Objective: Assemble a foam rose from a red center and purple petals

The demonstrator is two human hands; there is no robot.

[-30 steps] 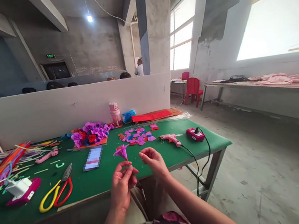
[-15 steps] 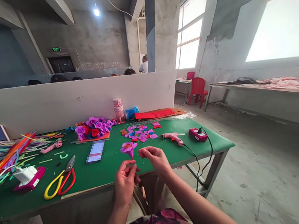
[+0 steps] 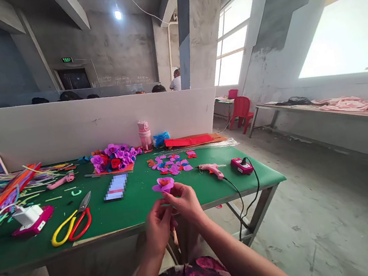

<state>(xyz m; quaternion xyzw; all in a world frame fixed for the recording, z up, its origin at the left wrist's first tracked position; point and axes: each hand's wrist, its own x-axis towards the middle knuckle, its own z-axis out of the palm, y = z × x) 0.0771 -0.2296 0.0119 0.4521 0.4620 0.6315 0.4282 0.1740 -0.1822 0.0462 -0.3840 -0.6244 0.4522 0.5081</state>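
A purple paper flower (image 3: 163, 184) with an orange centre faces up over the green table's front edge. Below it my left hand (image 3: 158, 220) is closed around its stem, which the fingers mostly hide. My right hand (image 3: 184, 200) pinches at the flower's base, its fingertips touching the right underside of the petals. Behind the flower lie loose purple, blue and red petals (image 3: 174, 164). To the right rests a pink glue gun (image 3: 211, 170) with a black cable.
Yellow-and-red-handled scissors (image 3: 74, 222), a phone (image 3: 116, 187) and a white plug on a magenta socket (image 3: 35, 221) lie left. Finished flowers (image 3: 116, 157), a pink bottle (image 3: 145, 136) and red paper (image 3: 189, 141) stand or lie behind. A magenta box (image 3: 243, 166) sits right.
My right hand has moved left and down onto the flower's base. The flower has tilted and shifted slightly right, showing more of its centre. My left hand has moved slightly right.
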